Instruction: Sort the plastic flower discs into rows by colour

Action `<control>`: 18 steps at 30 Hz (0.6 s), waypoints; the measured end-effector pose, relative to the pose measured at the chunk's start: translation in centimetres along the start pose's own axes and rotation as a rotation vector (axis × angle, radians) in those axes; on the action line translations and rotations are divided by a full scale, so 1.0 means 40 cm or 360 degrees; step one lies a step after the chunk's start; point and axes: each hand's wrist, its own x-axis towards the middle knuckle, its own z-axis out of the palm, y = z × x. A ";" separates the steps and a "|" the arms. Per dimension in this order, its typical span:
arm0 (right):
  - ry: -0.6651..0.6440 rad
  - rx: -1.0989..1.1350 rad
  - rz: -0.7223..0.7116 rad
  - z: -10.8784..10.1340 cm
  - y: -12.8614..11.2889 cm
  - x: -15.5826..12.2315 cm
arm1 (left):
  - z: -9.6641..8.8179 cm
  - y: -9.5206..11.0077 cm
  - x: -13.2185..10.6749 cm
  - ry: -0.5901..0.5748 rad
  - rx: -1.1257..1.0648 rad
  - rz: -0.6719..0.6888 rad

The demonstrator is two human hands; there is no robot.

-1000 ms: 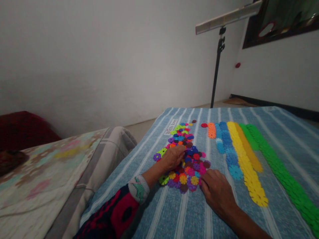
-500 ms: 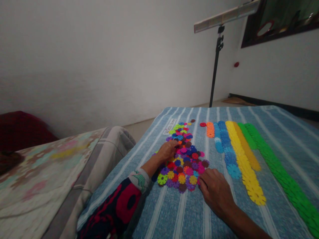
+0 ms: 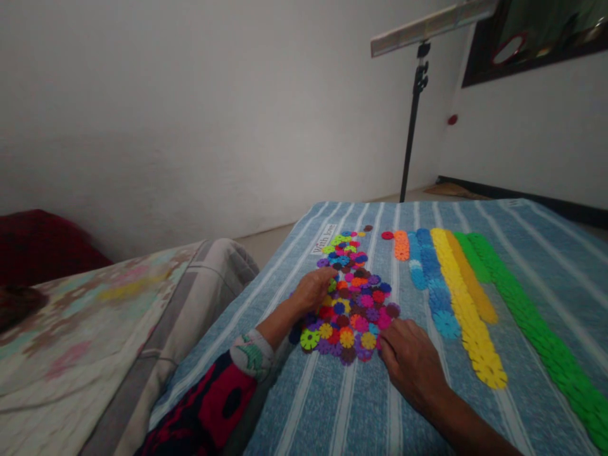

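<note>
A heap of mixed-colour snowflake building discs (image 3: 349, 310) lies in the middle of the striped cloth. My left hand (image 3: 314, 289) rests at the heap's left side, fingers stretched over the discs and their tips partly hidden. At the heap's lower right edge is my right hand (image 3: 409, 351), its fingers curled together against the discs; what they hold, if anything, is hidden. To the right, discs lie overlapped in rows by colour: an orange row (image 3: 401, 246), a blue row (image 3: 433, 272), a yellow row (image 3: 468, 304) and a long green row (image 3: 536, 335). A single red disc (image 3: 387, 235) lies left of the orange row.
The blue striped cloth (image 3: 266, 373) covers the table, with printed lettering (image 3: 325, 239) beside the heap. A bed with a floral cover (image 3: 109, 316) stands at the left. Behind the table rises a black light stand (image 3: 412, 126) near the wall.
My left hand has shifted slightly left, and discs near its fingertips have spread, with more showing right of it. My right hand stays almost in place.
</note>
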 end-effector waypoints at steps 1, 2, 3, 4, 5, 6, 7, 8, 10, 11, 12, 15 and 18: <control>0.0003 0.0004 0.0007 0.000 0.000 0.000 | -0.012 -0.010 0.005 0.0003 0.0019 -0.0031; 0.0008 0.0007 0.0010 0.000 0.000 0.000 | -0.024 -0.017 0.009 -0.0031 0.0037 -0.0039; 0.0012 0.0008 0.0009 0.001 0.000 -0.001 | -0.035 -0.020 0.010 -0.0084 0.0051 -0.0032; 0.0013 0.0006 0.0005 0.001 0.001 -0.001 | -0.046 -0.020 0.009 -0.0146 0.0060 -0.0014; 0.0011 0.0003 0.0000 0.002 0.002 -0.001 | -0.055 -0.017 0.004 -0.0214 0.0065 0.0006; 0.0008 0.0001 -0.0004 0.002 0.003 -0.002 | -0.062 -0.013 -0.002 -0.0283 0.0057 0.0024; 0.0005 0.0000 -0.0004 0.002 0.003 -0.002 | -0.067 -0.009 -0.010 -0.0350 0.0034 0.0037; 0.0001 0.0002 0.0000 0.002 0.004 -0.001 | -0.071 -0.004 -0.019 -0.0416 0.0005 0.0042; -0.0010 0.0009 0.0010 0.001 0.004 -0.001 | -0.075 0.002 -0.036 -0.0556 -0.0059 0.0050; -0.0013 0.0010 0.0015 0.002 0.004 -0.002 | -0.075 0.004 -0.043 -0.0619 -0.0087 0.0054; -0.0018 0.0009 0.0018 0.002 0.004 -0.002 | -0.074 0.006 -0.049 -0.0662 -0.0108 0.0058; -0.0043 -0.0004 0.0022 0.004 0.005 -0.004 | -0.065 0.006 -0.058 -0.0719 -0.0202 0.0073; -0.0053 -0.0011 0.0015 0.006 0.006 -0.004 | -0.052 0.002 -0.053 -0.0697 -0.0419 0.0077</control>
